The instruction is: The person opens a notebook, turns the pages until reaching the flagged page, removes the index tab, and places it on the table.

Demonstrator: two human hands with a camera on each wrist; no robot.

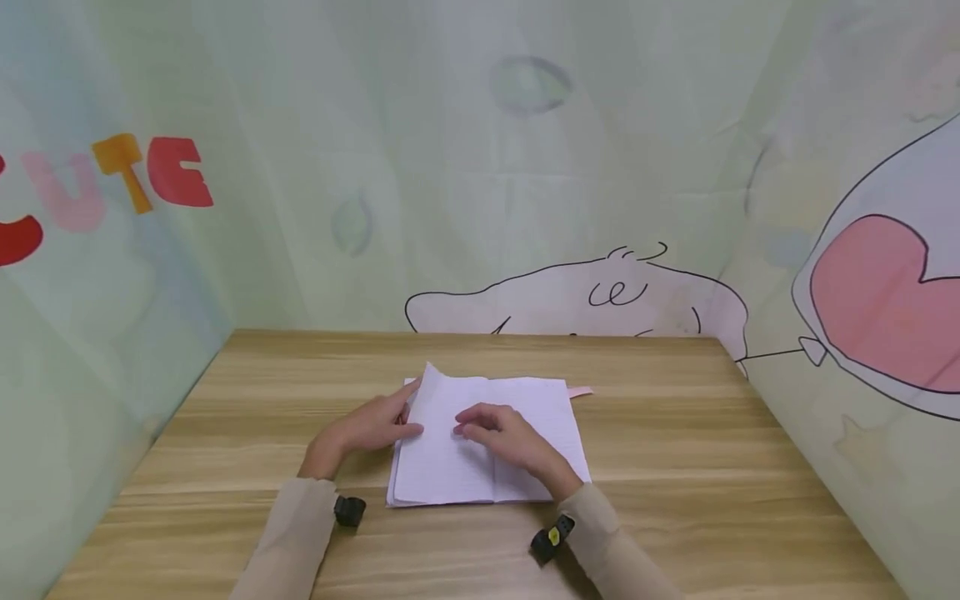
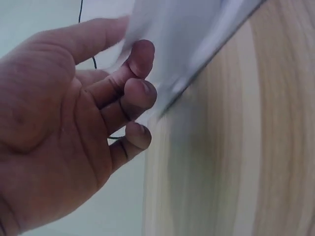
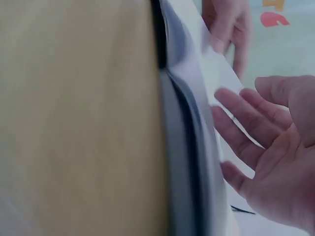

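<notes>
head view: a notebook [image 1: 487, 442] lies open at the centre of the frame on a table [image 1: 675, 500]. the left hand [image 1: 367, 429] lies at the notebook's left edge, fingers fairly straight, fingertips against a page [image 1: 438, 400] that stands lifted off the left side. the right hand [image 1: 502, 433] lies over the middle of the notebook, fingers loosely bent, tips down on the paper. a pink tab [image 1: 581, 392] pokes out at the notebook's upper right.

left wrist view: the left hand [image 2: 74, 123] fills the left of the frame, fingers [image 2: 140, 93] half curled, with the page [image 2: 187, 34] against their tips at the top; whether it pinches the page, i cannot tell. the table [image 2: 236, 162] fills the right.

right wrist view: the right hand [image 3: 275, 147] at lower right is spread, fingers straight, holding nothing, close to the notebook [image 3: 197, 123] that runs down the centre. the left hand [image 3: 226, 24] shows at the top.
</notes>
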